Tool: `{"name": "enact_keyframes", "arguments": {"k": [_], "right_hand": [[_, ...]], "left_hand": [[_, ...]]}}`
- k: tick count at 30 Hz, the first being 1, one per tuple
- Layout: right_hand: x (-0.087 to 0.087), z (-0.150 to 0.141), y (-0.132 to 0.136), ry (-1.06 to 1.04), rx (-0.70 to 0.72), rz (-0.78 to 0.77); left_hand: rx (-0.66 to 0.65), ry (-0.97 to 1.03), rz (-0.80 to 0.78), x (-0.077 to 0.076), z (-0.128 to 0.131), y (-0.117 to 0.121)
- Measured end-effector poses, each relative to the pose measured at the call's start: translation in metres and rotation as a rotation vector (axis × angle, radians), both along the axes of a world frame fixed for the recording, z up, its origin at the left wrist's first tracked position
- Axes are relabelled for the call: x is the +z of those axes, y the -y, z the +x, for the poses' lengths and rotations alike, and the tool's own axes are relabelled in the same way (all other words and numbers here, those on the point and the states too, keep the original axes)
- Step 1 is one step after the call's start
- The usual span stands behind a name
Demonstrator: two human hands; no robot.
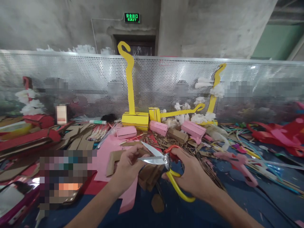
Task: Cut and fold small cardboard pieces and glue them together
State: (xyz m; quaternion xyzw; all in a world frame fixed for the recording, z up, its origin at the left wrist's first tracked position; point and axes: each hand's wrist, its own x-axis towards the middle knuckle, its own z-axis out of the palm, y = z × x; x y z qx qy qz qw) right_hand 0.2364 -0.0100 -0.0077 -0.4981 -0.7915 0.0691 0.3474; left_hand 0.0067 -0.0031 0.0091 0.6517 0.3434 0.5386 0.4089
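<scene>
My right hand (193,175) is closed round the handles of a pair of scissors (163,161), one handle red, one yellow. The steel blades stand open and point left. My left hand (128,167) is closed on a small piece of brown cardboard (144,152) held up to the blades. Under both hands lie brown cardboard pieces (148,177), an L-shaped cardboard strip (112,161) and a pink paper sheet (104,158) on the dark blue table (213,209).
Yellow cardboard boxes with tall curled yellow shapes (133,117) and pink boxes (193,129) stand behind, with white fluff. A perforated metal screen (166,79) closes the back. Red cardboard (30,136) lies left, red ribbon (280,133) and coloured strips right, a pink glue gun (239,164) near right.
</scene>
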Motion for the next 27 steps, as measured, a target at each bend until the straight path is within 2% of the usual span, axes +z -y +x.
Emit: {"name": "enact_keyframes", "arguments": {"k": [7,22,27], "right_hand": [[0.0058,-0.0032,0.003,-0.009,0.028,-0.007],[0.0028,-0.002,0.0004,0.089,0.015,0.031],[0.0011,-0.0004,-0.0014,0.106,0.001,0.031]], "left_hand": [[0.006,-0.018,0.004,-0.0016,0.0004,-0.0007],[-0.027,-0.019,0.024,-0.0014,-0.0011,-0.0019],[-0.016,-0.035,0.009,-0.0054,-0.0031,-0.0045]]}}
